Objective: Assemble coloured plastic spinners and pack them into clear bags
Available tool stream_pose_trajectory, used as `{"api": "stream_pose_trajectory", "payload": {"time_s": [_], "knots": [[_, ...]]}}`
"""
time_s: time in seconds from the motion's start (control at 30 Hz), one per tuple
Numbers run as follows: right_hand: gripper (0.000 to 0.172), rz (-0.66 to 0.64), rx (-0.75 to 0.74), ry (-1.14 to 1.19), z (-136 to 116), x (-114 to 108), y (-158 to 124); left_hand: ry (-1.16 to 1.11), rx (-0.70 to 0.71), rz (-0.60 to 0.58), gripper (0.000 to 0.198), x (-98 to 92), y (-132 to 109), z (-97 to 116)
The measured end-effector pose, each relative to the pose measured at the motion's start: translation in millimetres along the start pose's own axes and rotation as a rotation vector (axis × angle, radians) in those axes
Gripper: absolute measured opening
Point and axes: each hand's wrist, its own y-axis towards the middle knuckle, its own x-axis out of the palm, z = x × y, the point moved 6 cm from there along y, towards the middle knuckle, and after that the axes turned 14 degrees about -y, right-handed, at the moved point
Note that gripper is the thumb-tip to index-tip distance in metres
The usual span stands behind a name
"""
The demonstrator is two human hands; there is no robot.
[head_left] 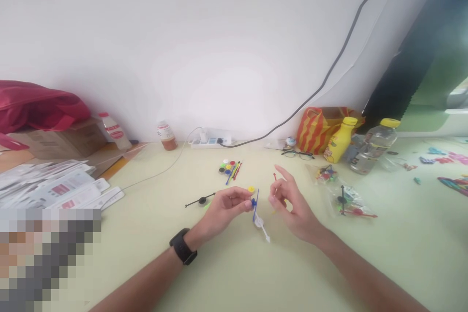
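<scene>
My left hand (227,208) pinches a blue arrow spinner (255,203) by its round centre, the long pointer standing nearly upright. Just to its right, my right hand (294,207) is raised with the index finger stretched out and the others loosely bent; I see nothing held in it. Below the blue one, a white arrow spinner (259,223) lies on the table. A black arrow spinner (202,200) rests left of my left hand, with a bit of green beside it. Beyond the fingertips is a yellow disc (251,189). A red arrow tip (275,175) shows behind my right hand, which hides the rest.
Loose coloured discs (226,163) and pointers (234,172) lie farther back. Clear bags (351,202) with spinner parts sit at right, near a yellow bottle (340,141) and a clear bottle (375,148). Glasses (298,154) and a power strip (212,142) are by the wall. Cards (69,183) pile up left.
</scene>
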Motion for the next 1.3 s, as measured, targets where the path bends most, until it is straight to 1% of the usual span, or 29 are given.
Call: {"api": "stream_pose_trajectory", "payload": {"time_s": [0.07,0.1,0.13,0.17,0.2,0.23,0.33,0.47,0.57,0.67,0.73,0.8,0.9,1.1,1.23,1.3], "knots": [[0.034,-0.094,-0.007,0.005,-1.0,9.3,-2.1,0.028,0.007,0.026,0.022,-1.2,-0.2,1.0],[0.037,-0.169,-0.016,0.002,-1.3,14.5,-3.0,0.042,0.010,0.039,0.022,-1.6,-0.3,1.8],[0.049,-0.232,-0.026,0.000,-1.5,18.1,-3.5,0.054,0.014,0.050,0.023,-1.9,-0.5,2.8],[0.060,-0.268,-0.034,0.002,-1.2,19.5,-3.5,0.062,0.020,0.059,0.023,-2.0,-0.6,4.0],[0.066,-0.270,-0.037,0.009,-0.3,18.3,-2.7,0.070,0.026,0.065,0.024,-2.1,-0.6,5.4],[0.067,-0.238,-0.032,0.016,1.2,14.9,-1.1,0.078,0.034,0.068,0.024,-2.4,-0.6,6.9],[0.060,-0.132,0.008,0.005,8.3,3.9,4.0,0.108,0.061,0.095,0.023,-6.8,0.1,11.7],[0.048,-0.104,0.076,-0.095,21.7,-4.3,10.0,0.098,0.092,0.198,0.027,-22.4,1.7,17.9],[0.036,-0.146,0.084,-0.188,33.1,-9.1,14.0,0.054,0.095,0.262,0.028,-34.9,3.4,21.7],[0.021,-0.192,0.043,-0.340,43.8,-17.7,16.7,-0.002,0.101,0.333,0.028,-46.7,4.8,25.6],[0.013,-0.216,0.020,-0.439,50.4,-25.0,17.7,-0.037,0.110,0.358,0.028,-51.7,5.6,28.4],[0.012,-0.262,0.005,-0.487,55.9,-30.0,17.9,-0.065,0.120,0.374,0.027,-54.9,6.3,31.2],[0.013,-0.320,-0.013,-0.461,60.0,-33.2,17.9,-0.083,0.138,0.394,0.031,-58.2,6.9,34.5],[0.013,-0.342,0.002,-0.394,59.8,-31.5,18.4,-0.074,0.146,0.387,0.032,-62.6,8.1,33.9],[0.012,-0.383,-0.012,-0.405,55.4,-26.4,17.3,-0.122,0.115,0.380,0.030,-63.6,9.1,30.6],[0.012,-0.376,-0.020,-0.407,53.1,-25.9,17.2,-0.164,0.104,0.390,0.029,-64.5,9.5,30.1]]}}
